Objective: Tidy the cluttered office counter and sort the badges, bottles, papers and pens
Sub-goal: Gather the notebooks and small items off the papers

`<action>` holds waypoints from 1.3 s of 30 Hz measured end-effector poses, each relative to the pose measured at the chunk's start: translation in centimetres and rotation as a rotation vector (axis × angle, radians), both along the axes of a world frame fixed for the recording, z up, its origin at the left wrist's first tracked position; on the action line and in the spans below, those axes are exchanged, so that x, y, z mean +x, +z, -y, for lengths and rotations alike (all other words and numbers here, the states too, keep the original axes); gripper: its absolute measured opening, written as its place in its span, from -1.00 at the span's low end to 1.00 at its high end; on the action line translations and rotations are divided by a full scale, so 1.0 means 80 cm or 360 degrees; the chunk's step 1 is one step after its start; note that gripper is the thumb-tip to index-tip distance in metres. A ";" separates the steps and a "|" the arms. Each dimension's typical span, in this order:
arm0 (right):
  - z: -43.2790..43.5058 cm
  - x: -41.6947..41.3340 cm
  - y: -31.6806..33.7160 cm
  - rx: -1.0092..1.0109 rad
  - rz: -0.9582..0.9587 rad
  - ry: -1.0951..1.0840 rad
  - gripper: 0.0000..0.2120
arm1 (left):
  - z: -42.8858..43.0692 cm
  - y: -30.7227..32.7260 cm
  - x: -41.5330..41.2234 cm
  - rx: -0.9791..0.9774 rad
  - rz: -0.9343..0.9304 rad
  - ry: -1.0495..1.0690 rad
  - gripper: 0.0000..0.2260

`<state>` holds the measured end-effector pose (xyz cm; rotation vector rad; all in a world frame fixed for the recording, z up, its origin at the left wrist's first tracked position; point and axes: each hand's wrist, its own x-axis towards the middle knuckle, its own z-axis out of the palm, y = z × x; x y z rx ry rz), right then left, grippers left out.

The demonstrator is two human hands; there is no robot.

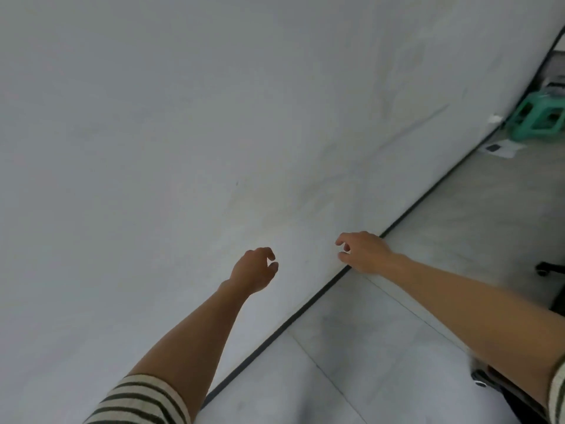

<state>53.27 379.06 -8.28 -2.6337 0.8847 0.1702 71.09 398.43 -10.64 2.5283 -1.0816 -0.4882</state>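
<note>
No badges, bottles, papers on a counter or pens are in view, and the counter itself is out of sight. Both my arms reach forward toward a plain white wall (214, 117). My left hand (253, 269) hangs in front of the wall with fingers loosely curled and holds nothing. My right hand (363, 250) is a little higher and to the right, near the dark line where wall meets floor, its fingers also loosely curled and empty. Striped sleeves show at the bottom edge.
A grey tiled floor (412, 316) fills the lower right. A green plastic stool (536, 119) stands at the far right by the wall, with a white paper (501, 148) on the floor beside it. A dark chair base (550, 267) shows at the right edge.
</note>
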 end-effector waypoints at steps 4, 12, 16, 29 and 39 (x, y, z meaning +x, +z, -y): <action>0.102 -0.040 -0.007 0.0010 0.0026 -0.0219 -0.62 | 0.136 0.005 -0.002 -0.0012 0.0012 -0.0230 -0.75; 0.334 -0.106 0.006 -0.0065 0.0099 -0.0787 -0.61 | 0.441 0.022 -0.001 -0.0053 -0.0010 -0.0816 -0.75; 0.429 -0.151 0.017 -0.0108 0.0121 -0.1093 -0.67 | 0.587 0.043 -0.013 -0.0080 0.0007 -0.1030 -0.77; 0.758 -0.279 0.000 -0.0057 0.0061 -0.1528 -0.66 | 1.014 0.015 -0.140 -0.0033 -0.0118 -0.1540 -0.76; 1.104 -0.298 0.030 -0.0077 0.0084 -0.1458 -0.67 | 1.346 0.033 -0.158 -0.0077 -0.0148 -0.1459 -0.79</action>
